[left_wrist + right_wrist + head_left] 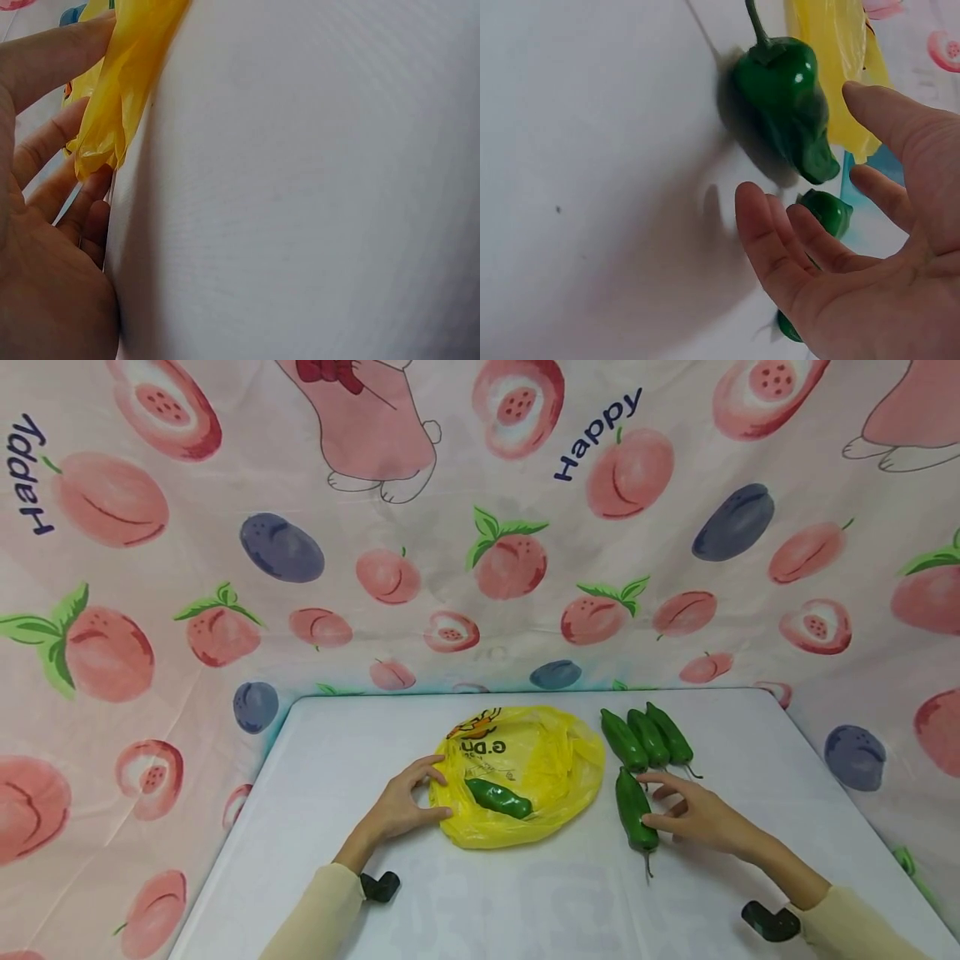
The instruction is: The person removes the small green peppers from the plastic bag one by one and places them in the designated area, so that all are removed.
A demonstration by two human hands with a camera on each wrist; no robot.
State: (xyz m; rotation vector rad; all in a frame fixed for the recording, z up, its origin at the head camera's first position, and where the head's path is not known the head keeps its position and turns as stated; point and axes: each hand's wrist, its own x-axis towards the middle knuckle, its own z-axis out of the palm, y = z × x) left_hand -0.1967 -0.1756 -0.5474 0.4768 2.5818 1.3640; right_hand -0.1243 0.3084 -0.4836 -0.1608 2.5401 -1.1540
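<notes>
A yellow plastic bag (555, 760) with dark print lies on the white table. One green pepper (498, 798) rests within its outline, and I cannot tell whether it is inside or on top. At the bag's left edge, my left hand (408, 797) touches the plastic with thumb and fingers spread; some fingertips are hidden behind the bag in the left wrist view. Another green pepper (633, 810), stem toward me, lies right of the bag. My right hand (701, 814) hovers around its right side, fingers apart and loosely bent, with no grip on it.
Several more green peppers (651, 739) lie side by side behind the right hand. A fruit-printed cloth (450, 543) hangs behind the white table (525, 902). Black wrist-worn devices (771, 922) sit at both sleeves.
</notes>
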